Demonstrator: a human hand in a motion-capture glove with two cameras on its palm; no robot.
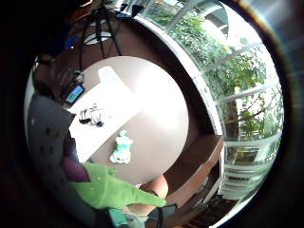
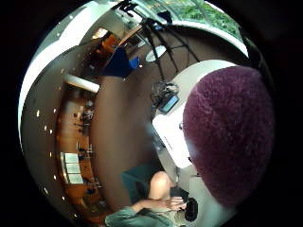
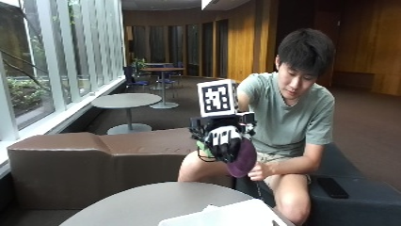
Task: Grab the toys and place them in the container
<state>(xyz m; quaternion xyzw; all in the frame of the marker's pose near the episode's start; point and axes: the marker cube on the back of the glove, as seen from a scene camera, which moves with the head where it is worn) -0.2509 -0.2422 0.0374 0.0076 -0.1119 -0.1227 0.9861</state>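
A person seated on a dark bench behind a round counter [image 3: 150, 200] holds the gloved right hand [image 3: 224, 139] raised in the air above the counter, its fingers curled round a plush toy [image 3: 240, 159] with a dark purple rounded body and green parts. The grip is closed on the toy: in the outside view the purple body hangs just below the black glove, with a strip of green showing at the glove's other side. The little-finger-side palm view shows the toy's green part [image 1: 114, 187] and a patch of its purple close against the palm, high over the counter [image 1: 156, 118]. The purple body [image 2: 229, 137] fills much of the thumb-side palm view. A second toy [image 1: 122, 147], pale teal and white, lies on the counter well apart from the hand, just beside a white container [image 1: 102, 114] that stands on the counter; a corner of that container [image 3: 222, 214] shows at the near edge of the outside view. The person's bare left hand [image 3: 258, 172] rests near their knee, below the held toy. Small dark items [image 1: 90, 116] lie inside the container, too small to identify.
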